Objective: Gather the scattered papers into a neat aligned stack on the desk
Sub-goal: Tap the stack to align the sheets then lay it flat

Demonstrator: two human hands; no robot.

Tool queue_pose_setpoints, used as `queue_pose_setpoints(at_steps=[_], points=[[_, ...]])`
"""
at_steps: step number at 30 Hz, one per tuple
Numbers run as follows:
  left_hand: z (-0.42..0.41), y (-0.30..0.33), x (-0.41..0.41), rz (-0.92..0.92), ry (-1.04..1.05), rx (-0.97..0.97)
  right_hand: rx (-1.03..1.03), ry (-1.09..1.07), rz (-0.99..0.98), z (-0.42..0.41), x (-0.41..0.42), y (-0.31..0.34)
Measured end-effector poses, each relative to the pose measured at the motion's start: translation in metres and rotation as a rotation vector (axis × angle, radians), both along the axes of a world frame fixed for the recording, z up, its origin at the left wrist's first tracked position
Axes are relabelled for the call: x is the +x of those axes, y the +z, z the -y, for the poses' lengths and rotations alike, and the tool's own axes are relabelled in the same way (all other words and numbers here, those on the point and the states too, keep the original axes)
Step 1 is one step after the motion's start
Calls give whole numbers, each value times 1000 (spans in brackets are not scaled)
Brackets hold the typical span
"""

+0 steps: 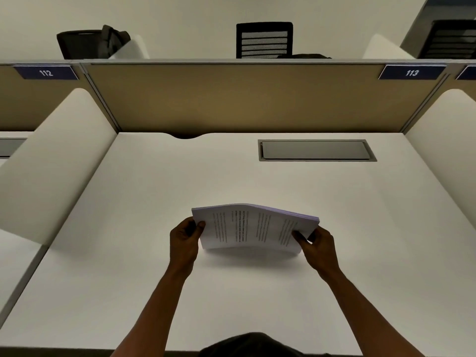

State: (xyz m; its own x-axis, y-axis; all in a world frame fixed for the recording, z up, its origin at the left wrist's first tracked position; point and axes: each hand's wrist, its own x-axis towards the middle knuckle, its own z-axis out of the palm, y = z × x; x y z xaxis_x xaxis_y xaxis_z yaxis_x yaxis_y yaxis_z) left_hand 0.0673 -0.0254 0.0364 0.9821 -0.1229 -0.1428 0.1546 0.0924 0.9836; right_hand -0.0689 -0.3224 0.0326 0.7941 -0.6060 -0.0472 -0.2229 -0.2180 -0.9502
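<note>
A stack of printed white papers (253,228) stands on its long edge on the white desk (154,279), near the middle, tilted back and slightly bowed. My left hand (184,242) grips its left side, thumb on the front sheet. My right hand (318,244) grips the right side, thumb across the lower right corner. The sheets look gathered, with their top edges close to even. No loose sheets show elsewhere on the desk.
A grey cable hatch (316,150) is set into the desk at the back right. A tan partition (244,99) closes off the back, and white side dividers (51,161) flank the desk. Black chairs (264,39) stand beyond.
</note>
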Motion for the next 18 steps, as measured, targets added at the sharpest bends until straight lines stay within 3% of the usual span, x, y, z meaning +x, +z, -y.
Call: queue_pose_setpoints(at_steps=[10,18], points=[[1,0,-1,3,-12,43,-9,1,-1,5,0,-1],[2,-1,4,-45,16,83,-196,96,-13,14,9,6]])
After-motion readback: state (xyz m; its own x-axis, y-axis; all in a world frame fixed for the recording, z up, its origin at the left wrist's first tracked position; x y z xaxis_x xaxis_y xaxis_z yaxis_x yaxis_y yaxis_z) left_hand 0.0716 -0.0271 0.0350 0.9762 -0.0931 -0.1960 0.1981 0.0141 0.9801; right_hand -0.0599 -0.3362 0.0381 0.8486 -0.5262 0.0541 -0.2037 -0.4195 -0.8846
